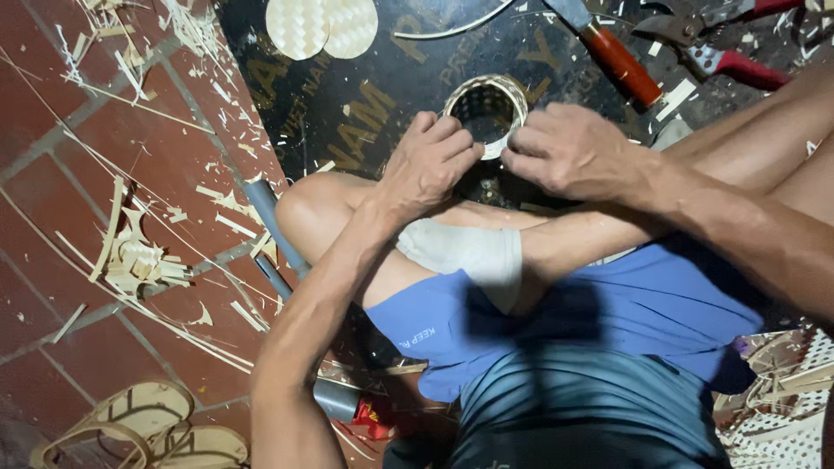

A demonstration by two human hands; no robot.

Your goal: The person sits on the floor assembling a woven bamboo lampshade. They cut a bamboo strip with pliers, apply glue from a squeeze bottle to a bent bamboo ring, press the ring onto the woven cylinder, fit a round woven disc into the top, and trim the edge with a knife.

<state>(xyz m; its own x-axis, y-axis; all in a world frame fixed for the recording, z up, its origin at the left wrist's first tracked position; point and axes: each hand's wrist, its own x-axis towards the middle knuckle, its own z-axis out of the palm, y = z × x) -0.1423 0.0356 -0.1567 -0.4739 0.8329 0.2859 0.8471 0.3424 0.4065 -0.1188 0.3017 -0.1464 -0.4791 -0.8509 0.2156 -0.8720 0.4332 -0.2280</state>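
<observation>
My shorts [660, 304] blue, knife handle [624, 62] red-orange, floor tiles [78, 156] brick red, woven discs [320, 28] pale cream.

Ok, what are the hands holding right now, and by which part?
Both hands hold a small woven bamboo ring by its near rim: the left hand grips the left side, the right hand pinches the right side with its fingers.

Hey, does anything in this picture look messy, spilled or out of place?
Yes: pale bamboo shavings and strips lie scattered across the red brick floor. Otherwise, the left hand and right hand hold a small woven ring that looks intact.
</observation>
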